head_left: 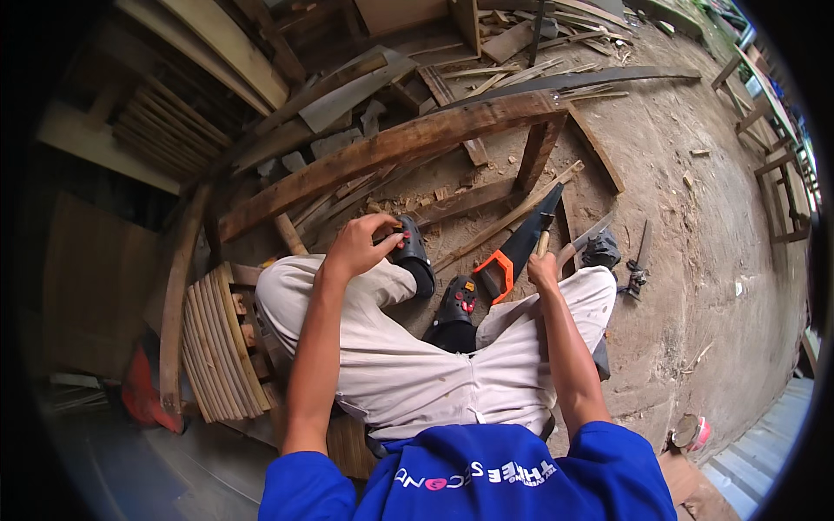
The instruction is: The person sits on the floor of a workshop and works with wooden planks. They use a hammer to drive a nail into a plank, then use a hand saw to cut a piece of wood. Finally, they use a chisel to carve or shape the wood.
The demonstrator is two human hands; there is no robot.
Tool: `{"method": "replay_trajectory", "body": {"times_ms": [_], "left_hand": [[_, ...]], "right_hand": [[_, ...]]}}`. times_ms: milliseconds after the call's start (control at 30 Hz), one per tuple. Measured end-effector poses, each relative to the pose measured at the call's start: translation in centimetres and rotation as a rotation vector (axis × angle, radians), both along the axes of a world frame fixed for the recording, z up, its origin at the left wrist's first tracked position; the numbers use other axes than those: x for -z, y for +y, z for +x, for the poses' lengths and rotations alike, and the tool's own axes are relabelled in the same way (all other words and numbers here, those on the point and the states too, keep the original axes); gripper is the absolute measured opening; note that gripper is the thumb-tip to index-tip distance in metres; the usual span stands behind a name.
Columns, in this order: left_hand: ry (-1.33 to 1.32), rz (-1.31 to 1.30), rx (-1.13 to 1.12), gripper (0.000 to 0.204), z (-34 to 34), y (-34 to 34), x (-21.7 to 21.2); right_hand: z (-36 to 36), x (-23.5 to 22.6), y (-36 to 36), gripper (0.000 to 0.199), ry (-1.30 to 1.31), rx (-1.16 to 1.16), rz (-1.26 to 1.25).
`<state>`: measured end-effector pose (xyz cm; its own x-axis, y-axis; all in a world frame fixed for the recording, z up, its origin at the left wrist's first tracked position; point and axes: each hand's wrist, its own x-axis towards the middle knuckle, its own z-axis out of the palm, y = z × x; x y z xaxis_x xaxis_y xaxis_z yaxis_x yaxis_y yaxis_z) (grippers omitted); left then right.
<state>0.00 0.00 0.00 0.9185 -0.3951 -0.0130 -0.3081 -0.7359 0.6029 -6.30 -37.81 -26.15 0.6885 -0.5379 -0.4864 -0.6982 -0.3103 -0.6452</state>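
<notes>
Legs (pixel 408 373) in pale, spotted pants are bending wide over the brown dirt ground (pixel 704 286). The right hand (pixel 543 271) is gripping a small wooden stick (pixel 545 241) by the right knee, with its fingers curling tight around it. The small wooden stick is looking short, thin and light tan, and its top is poking up out of the fist. The rest is hiding inside the hand, so its whole shape cannot be told.

The left hand (pixel 354 247) is bending toward the left shoe (pixel 415 247), half closed, with thumb and fingers coming near each other. Whether they are pinching anything or touching the shoe cannot be told. That shoe is dark gray, and bright red and yellow bits are dotting its top. The right shoe (pixel 458 304) is wearing bits like that too.

A saw (pixel 521 247) with a black blade and an orange handle is lying just left of the right hand, its tip pointing to the ground's far edge. Right of the hand, a knife (pixel 595 228) is lying beside a crumpled dark bundle (pixel 601 250).

A big brown wooden frame (pixel 417 135) is standing past the feet. Wood scraps (pixel 573 35) are piling up at the ground's far edge. Thin boards (pixel 217 343) are standing stacked beside the left leg.
</notes>
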Motion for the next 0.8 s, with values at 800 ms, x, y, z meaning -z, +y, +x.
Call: {"method": "replay_trajectory", "body": {"times_ms": [800], "left_hand": [[-0.564, -0.340, -0.668, 0.013, 2.3, 4.7, 2.2]], "right_hand": [[11.3, -6.6, -2.6, 0.085, -0.557, -0.075, -0.379]]}}
